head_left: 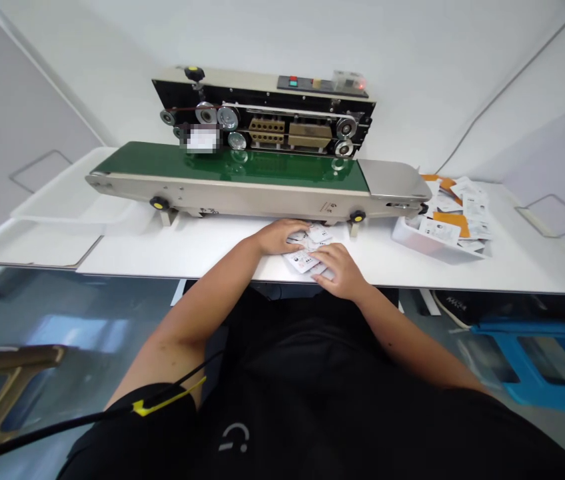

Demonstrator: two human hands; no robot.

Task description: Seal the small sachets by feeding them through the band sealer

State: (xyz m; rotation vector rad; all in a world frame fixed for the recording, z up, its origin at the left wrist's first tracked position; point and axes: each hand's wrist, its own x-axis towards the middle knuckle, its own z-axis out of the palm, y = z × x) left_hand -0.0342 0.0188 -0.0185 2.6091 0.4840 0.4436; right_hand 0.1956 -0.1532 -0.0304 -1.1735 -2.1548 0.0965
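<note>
A small, loose pile of white printed packets (303, 260) lies on the white table, close to its front edge and just below the sealing machine's belt. My left hand (280, 237) curves around the pile's left and far side, its fingers and thumb on the packets. From the right, my right hand (341, 272) grips the near packets, with fingers on top and the thumb lower down. Parts of the packets are hidden under both hands. Behind them stands a band sealing machine (267, 120) with a green conveyor belt (162, 163).
A white bin (427, 243) at the right overflows with white and orange packets (472, 207). To the left sits a shallow white tray (62, 193). A pixelated white item (202, 140) is at the machine's left end. A blue stool (507, 360) stands right.
</note>
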